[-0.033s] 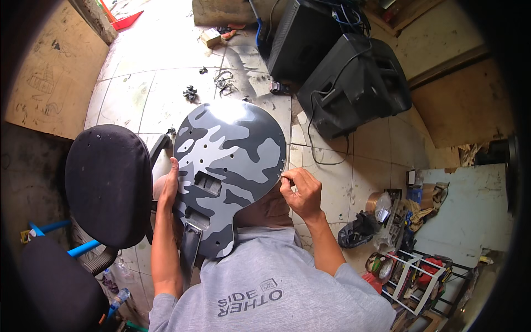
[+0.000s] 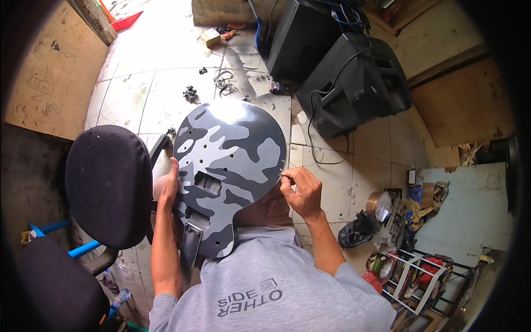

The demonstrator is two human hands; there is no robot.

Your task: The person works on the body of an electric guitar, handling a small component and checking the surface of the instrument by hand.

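An electric guitar body in grey, black and white camouflage lies across my lap, its face up. Its pickup cavities and several small holes show, and the dark neck runs down toward my left side. My left hand grips the body's left edge, thumb on the side, the other fingers hidden underneath. At the right edge my right hand is closed in a pinch on a small metal piece that looks like a screw. Just above it, another small metal piece sticks out of the same edge.
A black padded chair stands close on my left. Two black speakers with a loose cable are ahead to the right. Black scraps lie on the tiled floor. A black plastic bag and a white rack stand at the right.
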